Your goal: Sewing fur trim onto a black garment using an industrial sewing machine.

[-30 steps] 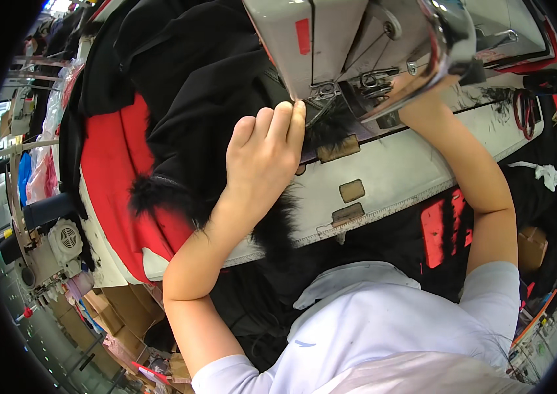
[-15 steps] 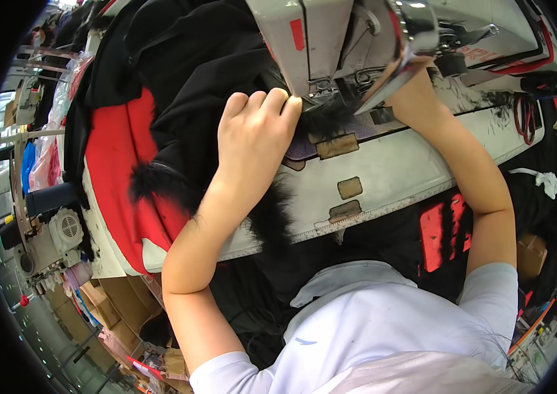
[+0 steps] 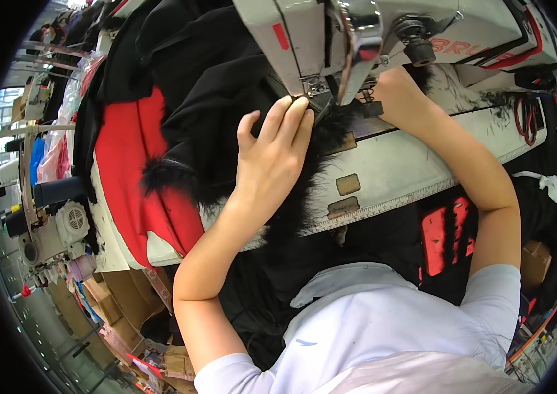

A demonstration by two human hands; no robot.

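Observation:
My left hand [image 3: 272,161] rests at the white sewing machine [image 3: 281,62], its bent fingertips pressing beside the needle area on black fabric [image 3: 193,72] with fluffy black trim [image 3: 334,131]. Its fingers are slightly apart, the little one separated; the thumb is hidden. My right hand [image 3: 400,95] lies beyond the needle, under the machine's arm, with its fingertips hidden behind metal parts and trim. Red fabric [image 3: 127,171] lies left of the black cloth on the worktable.
The white worktable [image 3: 387,171] has a measuring strip along its front edge. Red scissors handles [image 3: 528,121] lie at the right. More dark cloth [image 3: 370,236] hangs below the table. Cardboard boxes [image 3: 124,299], bagged items [image 3: 58,157] and machinery [image 3: 65,223] stand at the left.
My left hand has shifted slightly right, its fingers straightening and separating, and the fluffy trim now shows more under it. My right hand has moved a little left; the view has shifted slightly.

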